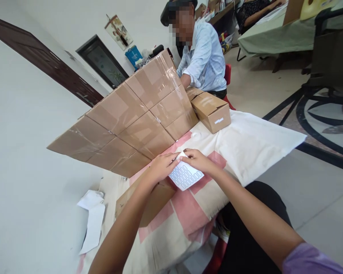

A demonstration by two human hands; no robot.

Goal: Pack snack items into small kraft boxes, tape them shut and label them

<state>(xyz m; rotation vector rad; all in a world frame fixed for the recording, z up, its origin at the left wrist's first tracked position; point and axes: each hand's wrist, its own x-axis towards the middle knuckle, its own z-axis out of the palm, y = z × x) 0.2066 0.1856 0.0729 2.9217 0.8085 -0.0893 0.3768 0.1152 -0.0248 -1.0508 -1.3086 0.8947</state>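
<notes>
Label sheet (pixel 185 179), white with rows of small outlined shapes, is held above the middle of the worktop (pixel 165 243). Beyond the worktop's left edge, white paper strips (pixel 93 228) show against the wall (pixel 31 133); what supports them is hard to make out. Next, a tall block of taped cartons (pixel 131 125) stands on the worktop, its boxes packed tight, perhaps to save room; it hides whatever is behind. Nearer the front edge lies a brown carton (pixel 157 205), partly covered by the left forearm (pixel 134 213). The left hand (pixel 161 167) has a narrow grip, closed on the sheet's upper left edge; the right hand (pixel 198 160) pinches the upper right edge. Holding it from both sides probably lets the sheet lie flat with its print facing up. Both hands cover part of the top, and the print is too small to read. Farther right, near the far edge, sits a long carton (pixel 213 112); behind it is a person in a light blue shirt (pixel 202 57), whose hands the cartons hide.
</notes>
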